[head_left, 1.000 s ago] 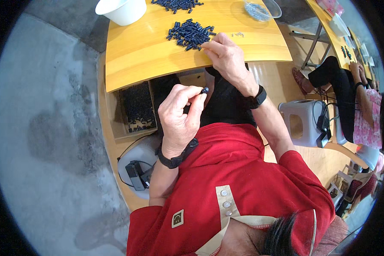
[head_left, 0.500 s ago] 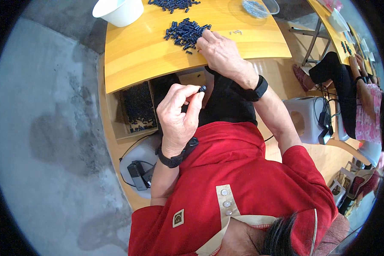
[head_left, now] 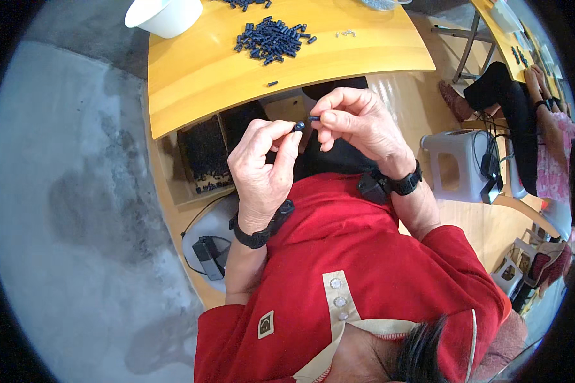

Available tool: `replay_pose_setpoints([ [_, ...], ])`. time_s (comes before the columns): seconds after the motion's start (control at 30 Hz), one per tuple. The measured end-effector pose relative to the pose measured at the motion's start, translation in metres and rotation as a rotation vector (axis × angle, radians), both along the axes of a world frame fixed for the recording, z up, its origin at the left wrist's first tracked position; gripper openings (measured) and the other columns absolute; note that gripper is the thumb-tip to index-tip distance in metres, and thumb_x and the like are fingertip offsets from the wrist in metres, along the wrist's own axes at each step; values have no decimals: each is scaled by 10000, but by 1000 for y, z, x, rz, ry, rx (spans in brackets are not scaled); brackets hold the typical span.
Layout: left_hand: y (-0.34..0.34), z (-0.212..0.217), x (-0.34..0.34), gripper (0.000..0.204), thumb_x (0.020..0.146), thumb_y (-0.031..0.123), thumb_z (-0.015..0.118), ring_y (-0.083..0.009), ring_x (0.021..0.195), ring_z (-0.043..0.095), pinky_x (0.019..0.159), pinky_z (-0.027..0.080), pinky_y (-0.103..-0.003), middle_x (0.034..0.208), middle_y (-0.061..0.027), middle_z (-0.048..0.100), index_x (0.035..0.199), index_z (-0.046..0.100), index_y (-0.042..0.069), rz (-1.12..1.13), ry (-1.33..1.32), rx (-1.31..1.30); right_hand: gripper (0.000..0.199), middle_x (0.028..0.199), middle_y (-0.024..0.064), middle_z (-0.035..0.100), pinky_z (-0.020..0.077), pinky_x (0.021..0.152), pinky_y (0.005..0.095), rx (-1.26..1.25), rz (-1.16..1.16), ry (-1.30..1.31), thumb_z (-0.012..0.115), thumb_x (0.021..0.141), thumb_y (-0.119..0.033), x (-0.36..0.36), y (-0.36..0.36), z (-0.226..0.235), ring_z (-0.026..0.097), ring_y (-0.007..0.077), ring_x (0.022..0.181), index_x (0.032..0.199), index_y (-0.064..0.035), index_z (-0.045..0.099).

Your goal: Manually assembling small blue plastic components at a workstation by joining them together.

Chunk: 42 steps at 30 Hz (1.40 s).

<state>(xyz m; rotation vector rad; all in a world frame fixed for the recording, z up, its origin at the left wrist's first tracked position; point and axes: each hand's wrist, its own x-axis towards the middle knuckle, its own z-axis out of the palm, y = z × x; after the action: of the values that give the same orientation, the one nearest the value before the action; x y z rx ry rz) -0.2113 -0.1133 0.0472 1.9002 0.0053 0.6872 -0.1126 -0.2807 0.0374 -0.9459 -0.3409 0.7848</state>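
Observation:
Both hands meet in front of the table's near edge, their fingertips a short way apart. Between thumb and forefinger my left hand (head_left: 262,159) pinches a small dark cylindrical piece (head_left: 299,126), its round end showing. My right hand (head_left: 361,127) is closed in a pinch on another small dark piece (head_left: 314,118), held just right of the first. Beyond them, a pile of small dark blue cylindrical pieces (head_left: 271,39) lies on the yellow wooden table (head_left: 204,89). One loose piece (head_left: 273,83) sits nearer the edge.
A white tub (head_left: 163,18) stands at the table's far left. Tiny pale pieces (head_left: 345,34) lie right of the pile, near a clear dish (head_left: 383,4). Under the table is a wooden box (head_left: 204,156) of dark pieces. Another person's hand (head_left: 536,83) shows at the right.
My right hand has come back from the pile toward my left hand, now with a small dark piece in its fingers. My left hand keeps its pinch, nearly in place.

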Motion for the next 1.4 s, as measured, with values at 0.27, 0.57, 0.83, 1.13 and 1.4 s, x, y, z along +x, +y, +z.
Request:
replay_pose_setpoints([
  [0.27,-4,6,-2,120,802,-53,707,-115,680,552,618,435,-235,781,-48,609,909,677,-8,-38,25,0,155,884,107,695,614,671,294,113,0,3,678,892,-44,-4,-3,2,698,170,720,1029,27,656],
  [0.57,32,-68,35,121,921,43,635,-129,815,653,759,527,-261,937,-76,689,1016,612,-29,-108,275,-375,144,927,103,675,578,673,301,32,-64,82,579,982,-158,20,27,-37,666,163,743,1000,-15,582],
  [0.83,24,-29,11,100,879,-26,654,-85,737,602,673,489,-227,861,-49,669,977,637,-33,-98,95,-319,132,879,95,684,570,648,267,-36,-85,-115,641,941,-126,8,17,-10,648,120,704,987,-3,636],
  [1.13,11,2,-7,129,835,-67,675,-130,728,595,656,468,-244,829,-75,652,955,650,-29,-101,-9,23,135,814,77,668,554,609,255,31,-74,-196,672,919,-98,-18,10,14,638,118,679,966,25,640],
  [1.4,7,9,-8,130,810,-72,688,-150,716,603,655,475,-255,816,-88,655,926,658,-21,-72,-58,103,111,810,60,663,543,598,237,-21,-87,-247,669,919,-86,-21,7,18,630,101,669,952,17,640],
])
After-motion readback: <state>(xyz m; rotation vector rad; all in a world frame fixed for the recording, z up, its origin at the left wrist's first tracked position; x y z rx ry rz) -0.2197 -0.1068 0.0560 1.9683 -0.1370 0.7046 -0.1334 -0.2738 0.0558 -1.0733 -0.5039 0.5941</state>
